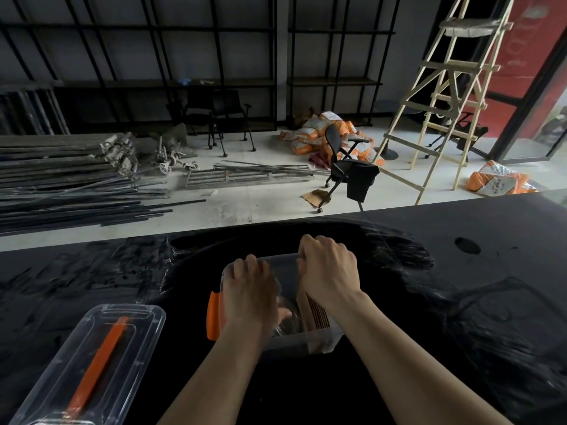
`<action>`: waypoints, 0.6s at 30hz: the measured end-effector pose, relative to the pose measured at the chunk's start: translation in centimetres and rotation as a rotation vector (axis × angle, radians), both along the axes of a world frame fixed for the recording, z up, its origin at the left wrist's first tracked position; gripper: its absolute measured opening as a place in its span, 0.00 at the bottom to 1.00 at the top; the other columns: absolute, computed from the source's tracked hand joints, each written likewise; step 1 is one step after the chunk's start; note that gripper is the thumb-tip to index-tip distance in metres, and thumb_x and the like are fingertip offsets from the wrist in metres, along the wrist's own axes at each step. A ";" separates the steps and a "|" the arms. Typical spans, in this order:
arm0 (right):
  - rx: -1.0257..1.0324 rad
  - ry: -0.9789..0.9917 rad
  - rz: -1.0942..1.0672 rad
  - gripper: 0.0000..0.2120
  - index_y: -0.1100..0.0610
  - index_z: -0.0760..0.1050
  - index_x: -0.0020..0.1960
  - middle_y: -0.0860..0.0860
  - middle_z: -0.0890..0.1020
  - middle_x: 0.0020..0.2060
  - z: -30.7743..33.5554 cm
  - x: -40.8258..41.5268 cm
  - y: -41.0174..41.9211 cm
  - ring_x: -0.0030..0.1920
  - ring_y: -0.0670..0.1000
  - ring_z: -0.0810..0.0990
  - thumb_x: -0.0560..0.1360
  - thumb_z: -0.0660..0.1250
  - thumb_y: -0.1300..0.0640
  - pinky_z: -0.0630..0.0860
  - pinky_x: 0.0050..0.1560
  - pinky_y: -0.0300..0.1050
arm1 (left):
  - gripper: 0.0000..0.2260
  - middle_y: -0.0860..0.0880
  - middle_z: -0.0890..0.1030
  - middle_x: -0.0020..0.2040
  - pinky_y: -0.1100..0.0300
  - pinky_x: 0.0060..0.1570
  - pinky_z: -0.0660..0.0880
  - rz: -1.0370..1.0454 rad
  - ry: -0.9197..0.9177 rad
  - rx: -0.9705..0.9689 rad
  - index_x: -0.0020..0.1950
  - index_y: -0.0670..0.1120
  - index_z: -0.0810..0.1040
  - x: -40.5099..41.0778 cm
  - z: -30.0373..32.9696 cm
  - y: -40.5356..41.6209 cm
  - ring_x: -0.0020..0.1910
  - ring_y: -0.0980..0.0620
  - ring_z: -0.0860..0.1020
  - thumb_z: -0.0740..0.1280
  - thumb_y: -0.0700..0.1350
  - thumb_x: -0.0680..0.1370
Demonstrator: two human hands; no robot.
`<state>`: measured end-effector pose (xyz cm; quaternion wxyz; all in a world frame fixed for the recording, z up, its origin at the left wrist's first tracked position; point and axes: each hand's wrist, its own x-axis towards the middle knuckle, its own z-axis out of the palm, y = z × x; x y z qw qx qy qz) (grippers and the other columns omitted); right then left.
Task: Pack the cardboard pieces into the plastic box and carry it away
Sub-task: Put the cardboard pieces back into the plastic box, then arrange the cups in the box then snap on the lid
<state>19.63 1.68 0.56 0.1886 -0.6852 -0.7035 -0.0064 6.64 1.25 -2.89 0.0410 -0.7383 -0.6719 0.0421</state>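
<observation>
While I lean over the black worktop (pixel 460 286), the clear lid (pixel 89 363) with its orange handle strip (pixel 98 366) lies flat at my far left, well apart from the rest. Next comes the plastic box (pixel 276 262), standing open in front of me, an orange latch (pixel 212 314) on its left end. My left hand (pixel 253 289) reaches down inside the box with the fingers curled; I cannot tell whether it grips anything, since the fingertips are hidden. My right hand (pixel 329 269) is closed over the top edge of a brown cardboard piece (pixel 316 317) printed with dark stripes, which stands tilted against the box's right side, its lower corner showing through the clear wall. Beyond the worktop, right of centre, an office chair (pixel 349 170) stands on the floor, and a wooden ladder (pixel 454 96) rises further right.
</observation>
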 end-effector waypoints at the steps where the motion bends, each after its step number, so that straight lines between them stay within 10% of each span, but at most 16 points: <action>1: 0.000 0.014 0.001 0.05 0.54 0.76 0.52 0.49 0.81 0.46 -0.1 0.1 0.0 0.47 0.56 0.81 0.78 0.64 0.54 0.66 0.39 0.46 | 0.37 0.44 0.74 0.63 0.47 0.67 0.69 0.005 -0.010 -0.014 0.67 0.46 0.70 0.1 -0.1 0.0 0.64 0.43 0.73 0.72 0.68 0.68; 11: 0.040 0.097 -0.004 0.05 0.51 0.78 0.48 0.46 0.82 0.42 -1.5 1.1 -0.1 0.40 0.51 0.81 0.77 0.65 0.50 0.72 0.36 0.44 | 0.18 0.47 0.78 0.64 0.40 0.69 0.66 -0.018 0.008 -0.056 0.66 0.51 0.73 0.3 -1.0 -0.1 0.66 0.43 0.74 0.69 0.50 0.78; 18: 0.016 0.302 -0.076 0.04 0.48 0.81 0.47 0.43 0.84 0.38 -1.3 2.2 0.6 0.39 0.47 0.82 0.74 0.69 0.50 0.78 0.37 0.43 | 0.10 0.49 0.81 0.56 0.52 0.55 0.75 -0.093 -0.120 0.172 0.58 0.50 0.76 -0.9 1.2 0.3 0.57 0.46 0.79 0.69 0.43 0.78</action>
